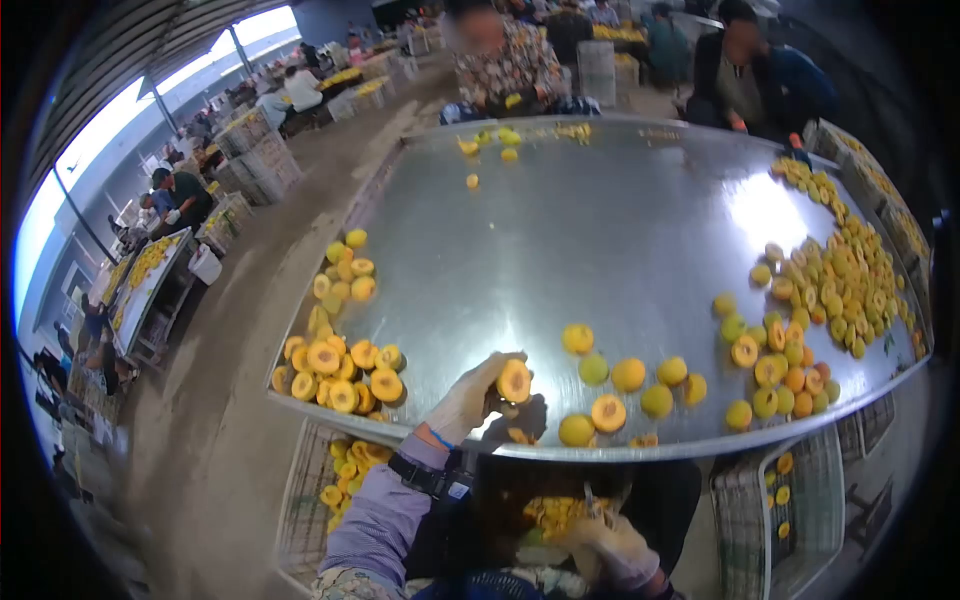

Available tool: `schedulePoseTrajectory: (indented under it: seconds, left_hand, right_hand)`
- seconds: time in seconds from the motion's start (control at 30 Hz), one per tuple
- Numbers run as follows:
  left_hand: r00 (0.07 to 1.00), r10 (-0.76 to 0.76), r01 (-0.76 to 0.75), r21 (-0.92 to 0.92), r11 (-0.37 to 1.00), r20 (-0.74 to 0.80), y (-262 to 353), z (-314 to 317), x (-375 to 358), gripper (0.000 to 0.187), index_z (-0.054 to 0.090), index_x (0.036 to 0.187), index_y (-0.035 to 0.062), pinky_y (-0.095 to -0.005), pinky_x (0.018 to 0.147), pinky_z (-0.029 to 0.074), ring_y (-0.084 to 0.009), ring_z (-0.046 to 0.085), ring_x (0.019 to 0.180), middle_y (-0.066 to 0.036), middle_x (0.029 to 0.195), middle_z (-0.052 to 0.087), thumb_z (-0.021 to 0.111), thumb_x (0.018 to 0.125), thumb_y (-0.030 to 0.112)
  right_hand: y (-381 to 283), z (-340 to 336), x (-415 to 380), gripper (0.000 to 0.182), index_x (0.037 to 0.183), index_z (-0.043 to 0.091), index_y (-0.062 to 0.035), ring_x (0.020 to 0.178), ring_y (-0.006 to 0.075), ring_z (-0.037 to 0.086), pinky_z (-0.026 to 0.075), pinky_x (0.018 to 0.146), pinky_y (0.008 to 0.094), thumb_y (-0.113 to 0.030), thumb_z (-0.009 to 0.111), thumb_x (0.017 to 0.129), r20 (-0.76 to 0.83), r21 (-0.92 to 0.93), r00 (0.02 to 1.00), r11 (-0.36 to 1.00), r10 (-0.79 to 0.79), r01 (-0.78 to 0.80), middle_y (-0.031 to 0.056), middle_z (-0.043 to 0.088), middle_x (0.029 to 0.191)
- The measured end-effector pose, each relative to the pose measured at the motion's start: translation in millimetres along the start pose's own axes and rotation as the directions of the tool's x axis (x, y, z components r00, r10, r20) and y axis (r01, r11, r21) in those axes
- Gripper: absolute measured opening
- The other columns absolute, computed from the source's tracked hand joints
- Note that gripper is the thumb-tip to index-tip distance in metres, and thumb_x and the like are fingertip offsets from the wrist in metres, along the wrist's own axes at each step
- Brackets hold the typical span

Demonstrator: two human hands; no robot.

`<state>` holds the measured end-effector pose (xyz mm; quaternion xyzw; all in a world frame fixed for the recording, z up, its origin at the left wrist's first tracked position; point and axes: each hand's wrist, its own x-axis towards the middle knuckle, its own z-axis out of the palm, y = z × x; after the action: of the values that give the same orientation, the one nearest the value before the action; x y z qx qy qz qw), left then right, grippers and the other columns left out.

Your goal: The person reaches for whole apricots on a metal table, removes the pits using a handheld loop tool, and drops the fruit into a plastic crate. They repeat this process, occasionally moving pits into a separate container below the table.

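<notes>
My left hand [472,398], in a pale glove, is closed around a yellow peach half [514,381] just above the near edge of the metal table [480,290]. The cut face with its pit hollow faces up toward me. Lower down, in front of my lap, my gloved right hand [612,550] is wrapped round a small metal tool [590,498]; its exact kind is too blurred to make out. Left of my left hand lies a pile of cut peach halves [335,368]. Several peaches [628,375] lie to its right, some showing cut faces.
A large heap of peaches [840,285] covers the table's right side. Crates stand below: one [300,500] at left holding fruit, another [805,500] at right. Yellow pieces [555,515] lie below the table edge. Two people [505,60] [735,75] sit across the table.
</notes>
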<state>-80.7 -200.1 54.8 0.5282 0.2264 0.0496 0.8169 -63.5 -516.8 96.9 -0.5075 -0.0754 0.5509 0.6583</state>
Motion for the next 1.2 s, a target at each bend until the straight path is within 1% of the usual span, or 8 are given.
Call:
schedulePoseTrajectory:
  seconds: [0.1, 0.2, 0.6, 0.73, 0.8, 0.93, 1.13, 1.2]
  left_hand:
    - [0.996, -0.017, 0.044, -0.307, 0.951, 0.091, -5.5, 38.0, -42.5, 0.064, 0.045, 0.136, 0.0049, -0.0257, 0.055, 0.052, -0.0233, 0.065, 0.079, -0.016, 0.108, 0.064, 0.030, 0.101, 0.056]
    - [0.988, -0.078, 0.116, -0.302, 0.946, 0.134, -3.9, 66.0, -75.8, 0.076, 0.045, 0.135, 0.0038, -0.0252, 0.044, 0.041, -0.0242, 0.062, 0.064, -0.021, 0.092, 0.066, 0.020, 0.098, 0.065]
    - [0.993, 0.062, -0.075, 0.133, 0.988, 0.096, -9.3, 109.7, -124.3, 0.079, 0.057, 0.119, -0.0038, -0.0330, 0.082, 0.054, -0.0237, 0.066, 0.088, -0.020, 0.101, 0.067, 0.018, 0.099, 0.062]
    - [0.978, 0.203, -0.210, 0.208, 0.955, 0.055, -23.0, 121.6, -136.8, 0.075, 0.057, 0.119, -0.0039, -0.0353, 0.081, 0.054, -0.0260, 0.066, 0.088, -0.021, 0.103, 0.066, 0.020, 0.101, 0.058]
    - [0.993, 0.119, -0.118, -0.037, 0.992, 0.016, -20.3, 130.8, -144.3, 0.070, 0.056, 0.120, -0.0040, -0.0369, 0.083, 0.054, -0.0282, 0.065, 0.091, -0.022, 0.107, 0.065, 0.022, 0.102, 0.054]
    - [0.993, 0.101, -0.107, -0.120, 0.987, -0.056, -29.2, 141.6, -151.2, 0.066, 0.055, 0.119, -0.0039, -0.0367, 0.083, 0.055, -0.0284, 0.065, 0.091, -0.022, 0.109, 0.064, 0.025, 0.103, 0.052]
    - [0.925, 0.346, -0.337, 0.082, 0.938, -0.159, -29.3, 159.1, -159.6, 0.058, 0.056, 0.117, -0.0040, -0.0340, 0.081, 0.054, -0.0240, 0.065, 0.090, -0.020, 0.112, 0.064, 0.033, 0.103, 0.048]
    - [0.925, 0.378, -0.364, 0.197, 0.910, -0.035, -20.8, 157.3, -163.6, 0.054, 0.059, 0.113, -0.0046, -0.0334, 0.082, 0.053, -0.0220, 0.065, 0.092, -0.019, 0.111, 0.064, 0.036, 0.103, 0.044]
  right_hand:
    - [-15.0, 7.4, -7.7, 0.015, 0.092, 0.059, -0.0031, 0.062, 0.0058, 0.053, 0.041, 0.054, 0.0221, -0.017, 0.055, 0.095, 0.027, -0.264, 0.997, 0.962, 0.079, -0.069, 0.0016, 0.058, 0.072]
    - [-7.8, 18.7, -17.7, 0.013, 0.096, 0.056, -0.0032, 0.058, 0.0047, 0.048, 0.038, 0.052, 0.0215, -0.016, 0.055, 0.097, 0.073, -0.061, 0.997, 0.998, -0.024, 0.028, -0.0013, 0.054, 0.067]
    - [21.0, 24.4, -16.9, 0.017, 0.102, 0.060, -0.0085, 0.069, 0.0117, 0.060, 0.046, 0.064, 0.0263, -0.020, 0.065, 0.090, 0.100, -0.262, 0.980, 0.945, -0.173, 0.194, -0.0007, 0.063, 0.076]
    - [32.2, 24.7, -15.3, 0.016, 0.097, 0.060, -0.0100, 0.069, 0.0157, 0.063, 0.048, 0.065, 0.0292, -0.022, 0.065, 0.089, 0.046, -0.351, 0.959, 0.895, -0.278, 0.276, 0.0015, 0.064, 0.076]
    - [32.4, 25.9, -17.5, 0.016, 0.095, 0.060, -0.0101, 0.068, 0.0159, 0.063, 0.048, 0.064, 0.0296, -0.024, 0.065, 0.089, 0.031, -0.328, 0.944, 0.889, -0.329, 0.320, 0.0019, 0.064, 0.075]
    - [24.2, 31.4, -26.5, 0.019, 0.093, 0.059, -0.0091, 0.067, 0.0230, 0.065, 0.050, 0.061, 0.0324, -0.027, 0.064, 0.089, 0.013, -0.502, 0.942, 0.813, -0.334, 0.295, 0.0074, 0.064, 0.072]
    - [7.9, 45.6, -40.0, 0.021, 0.093, 0.059, -0.0085, 0.067, 0.0293, 0.065, 0.051, 0.061, 0.0355, -0.029, 0.063, 0.090, 0.022, -0.717, 0.923, 0.637, -0.384, 0.282, 0.0124, 0.064, 0.073]
    - [10.0, 46.0, -42.5, 0.021, 0.094, 0.059, -0.0086, 0.065, 0.0299, 0.065, 0.051, 0.061, 0.0358, -0.029, 0.062, 0.090, 0.049, -0.699, 0.910, 0.637, -0.411, 0.325, 0.0125, 0.063, 0.073]
